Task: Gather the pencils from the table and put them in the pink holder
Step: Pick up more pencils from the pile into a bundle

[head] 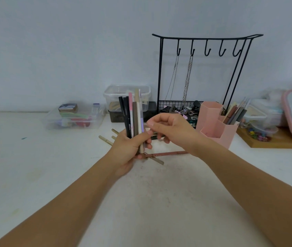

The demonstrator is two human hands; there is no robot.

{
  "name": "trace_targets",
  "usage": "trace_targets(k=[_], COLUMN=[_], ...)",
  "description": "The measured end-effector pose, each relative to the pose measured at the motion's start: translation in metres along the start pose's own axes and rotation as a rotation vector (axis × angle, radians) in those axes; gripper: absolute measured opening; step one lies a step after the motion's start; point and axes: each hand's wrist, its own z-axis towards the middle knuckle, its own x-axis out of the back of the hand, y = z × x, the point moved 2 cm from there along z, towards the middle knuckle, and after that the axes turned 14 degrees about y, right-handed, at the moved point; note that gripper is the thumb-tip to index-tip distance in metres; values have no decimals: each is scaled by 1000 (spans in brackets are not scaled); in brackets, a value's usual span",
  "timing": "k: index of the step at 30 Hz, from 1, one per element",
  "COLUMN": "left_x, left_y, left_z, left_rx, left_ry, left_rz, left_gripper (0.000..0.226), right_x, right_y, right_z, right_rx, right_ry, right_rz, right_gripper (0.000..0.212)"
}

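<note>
Left hand (129,148) grips a bunch of pencils (132,118) upright above the white desk (34,157), tips fanned toward the far wall. Right hand (168,128) hovers just beside the bunch, fingers curled, nothing clearly held. More pencils (106,139) lie on the desk beneath both hands. The pink holder (214,125) stands near, to the right, some pencils already inside.

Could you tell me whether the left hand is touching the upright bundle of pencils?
Touching: the head view shows the left hand gripping the upright bundle of black, pink and beige pencils.
</note>
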Motion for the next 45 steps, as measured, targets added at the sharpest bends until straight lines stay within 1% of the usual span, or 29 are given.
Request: trace_targets(k=[4,5,7,9,11,16,18,21,24,30,32,34,36,37,38,40,42,45], left_x=[12,15,20,22,23,20,19,18,17,12,11,9,7,5,3,-2,-6,-7], left_y=[2,3,6,8,9,5,3,1,1,3,3,3,3,4,5,7,7,4], left_z=[13,15,18,19,19,17,16,15,14,13,12,10,8,6,4,-2,-8,-12], left_rx=[8,11,7,-4,-7,15,21,25,28,38,33,29,28,25,18,-4,-15,-35], left_ry=[138,170,206,217,213,179,169,165,154,116,103,87,65,44,14,-48,-56,32], left_rz=[-56,-67,-79,-84,-77,-61,-58,-44,-24,-35,-32,-36,-54,-63,-68,-48,8,71], left_gripper=[13,13,16,21,22,19,21,19,18,20,23,23,19,17,16,22,30,30], right_x=[14,15,17,19,18,16,21,28,29,28,26,24,19,16,13,7,2,2], right_y=[5,7,11,16,22,34,39,46,46,43,39,26,4,-6,-14,-24,-26,-24], right_z=[0,0,3,4,4,7,10,13,14,12,10,8,5,4,3,0,-4,-3], right_rx=[101,121,133,128,147,225,237,216,221,273,298,365,402,379,326,173,80,-5], right_ry=[-239,-272,-283,-271,-224,42,130,130,113,54,77,165,297,339,337,240,165,110], right_rz=[-376,-460,-596,-657,-699,-667,-763,-935,-945,-972,-944,-835,-600,-451,-289,-7,153,298], right_gripper=[27,28,26,21,15,7,6,10,16,13,9,9,6,9,13,17,18,14])
